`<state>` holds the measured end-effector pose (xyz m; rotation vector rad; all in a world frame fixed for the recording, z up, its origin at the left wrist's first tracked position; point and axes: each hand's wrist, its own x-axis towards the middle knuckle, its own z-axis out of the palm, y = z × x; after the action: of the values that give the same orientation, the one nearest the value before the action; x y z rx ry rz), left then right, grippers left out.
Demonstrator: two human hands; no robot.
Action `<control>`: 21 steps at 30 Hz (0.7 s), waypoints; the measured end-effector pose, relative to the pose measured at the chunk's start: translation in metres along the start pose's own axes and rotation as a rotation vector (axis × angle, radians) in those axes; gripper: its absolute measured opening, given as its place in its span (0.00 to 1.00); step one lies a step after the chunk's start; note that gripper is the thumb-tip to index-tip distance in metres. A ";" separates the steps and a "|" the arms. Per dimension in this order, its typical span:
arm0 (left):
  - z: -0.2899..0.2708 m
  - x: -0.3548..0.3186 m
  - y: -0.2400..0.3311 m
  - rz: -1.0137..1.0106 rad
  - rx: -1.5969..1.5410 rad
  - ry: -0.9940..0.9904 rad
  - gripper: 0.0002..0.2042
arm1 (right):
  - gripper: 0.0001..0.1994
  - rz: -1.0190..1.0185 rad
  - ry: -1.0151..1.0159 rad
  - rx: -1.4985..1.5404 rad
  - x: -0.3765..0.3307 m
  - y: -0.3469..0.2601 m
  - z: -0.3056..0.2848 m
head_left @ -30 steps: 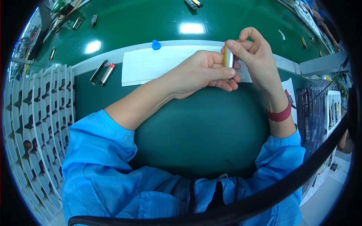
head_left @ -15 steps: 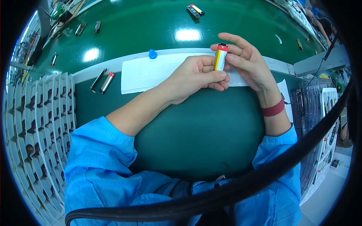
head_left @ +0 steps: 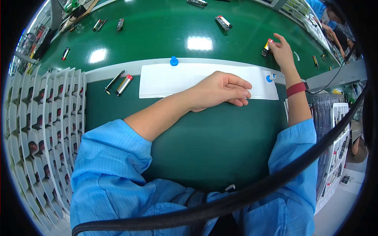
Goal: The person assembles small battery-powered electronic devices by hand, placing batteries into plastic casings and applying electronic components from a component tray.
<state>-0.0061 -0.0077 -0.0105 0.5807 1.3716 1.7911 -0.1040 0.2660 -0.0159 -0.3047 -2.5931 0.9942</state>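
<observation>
My right hand is stretched out over the far green belt, its fingers pinched narrow on a small cylinder with a red cap and a yellow band, which touches or nearly touches the belt. My left hand holds nothing; it lies loosely curled with its fingertips on the white paper strip at the far edge of the table.

I judge this piece to be almost handed off: it has reached the belt but is not yet let go. Two more cylinders wait side by side on the table, just left of the strip, so that much seems left to do.

Counting what I can: one cylinder in my fingers, two waiting, and about seven pieces scattered on the belt, though those far ones are small and I may miss some. Two blue pins, one at the strip's top edge and one near its right end. Trays with many pockets stand at my left, too many to count.
</observation>
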 end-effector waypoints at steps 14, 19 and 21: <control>-0.071 0.120 0.061 0.136 1.395 0.824 0.18 | 0.05 -0.149 -0.349 0.686 -0.114 -0.056 0.030; -0.075 0.148 0.079 -0.258 1.347 0.682 0.16 | 0.06 -0.245 -0.386 0.659 -0.112 -0.047 0.034; -0.091 0.143 0.078 -0.088 1.375 0.694 0.19 | 0.06 -0.519 -0.270 0.327 -0.102 -0.035 0.044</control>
<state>-0.1819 0.0459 0.0200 0.5236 3.0164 0.7119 -0.0304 0.1815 -0.0467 0.5915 -2.4649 1.2877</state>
